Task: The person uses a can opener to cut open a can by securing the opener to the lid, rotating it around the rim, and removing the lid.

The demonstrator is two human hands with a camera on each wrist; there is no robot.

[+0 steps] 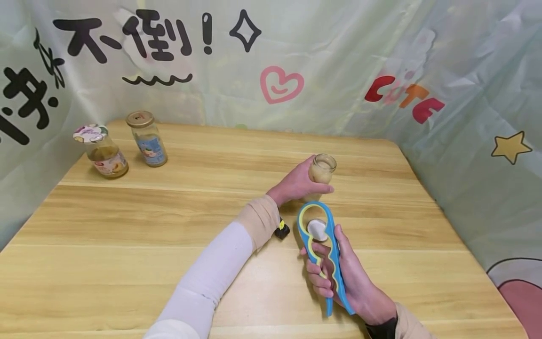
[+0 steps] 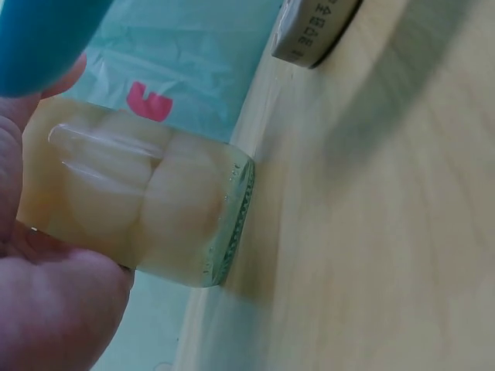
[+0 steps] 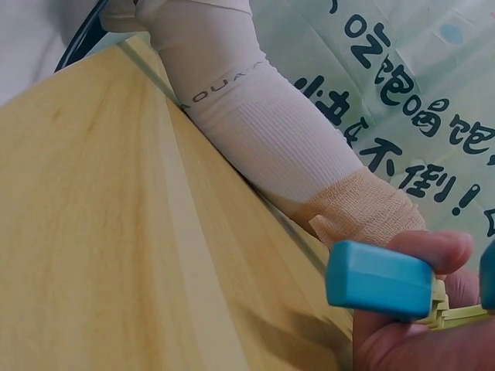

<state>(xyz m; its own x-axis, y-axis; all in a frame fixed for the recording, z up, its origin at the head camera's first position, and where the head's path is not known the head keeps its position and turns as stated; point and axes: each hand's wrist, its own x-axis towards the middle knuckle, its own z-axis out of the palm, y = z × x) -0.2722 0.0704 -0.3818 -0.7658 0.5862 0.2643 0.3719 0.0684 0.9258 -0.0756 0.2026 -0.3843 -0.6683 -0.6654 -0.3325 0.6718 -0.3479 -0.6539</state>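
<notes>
Near the middle of the table my left hand (image 1: 302, 181) grips a small glass jar (image 1: 322, 170), its mouth uncovered. In the left wrist view, pale rounded pieces in cloudy liquid fill the jar (image 2: 147, 193), and its base is close to the wood. My right hand (image 1: 353, 278) holds a blue and yellow jar opener (image 1: 334, 256) by its handles, fingers curled round them, ring end toward the jar. A silvery lid (image 1: 317, 230) shows through the opener; the left wrist view has the lid's printed rim (image 2: 313, 31) against the tabletop.
Two lidded glass jars stand at the back left: one with a patterned cover (image 1: 107, 157), one with a gold lid and blue label (image 1: 149, 146). A small black and yellow object (image 1: 282, 229) shows beside my left wrist. A printed cloth (image 1: 338, 70) hangs around the wooden table (image 1: 127, 263).
</notes>
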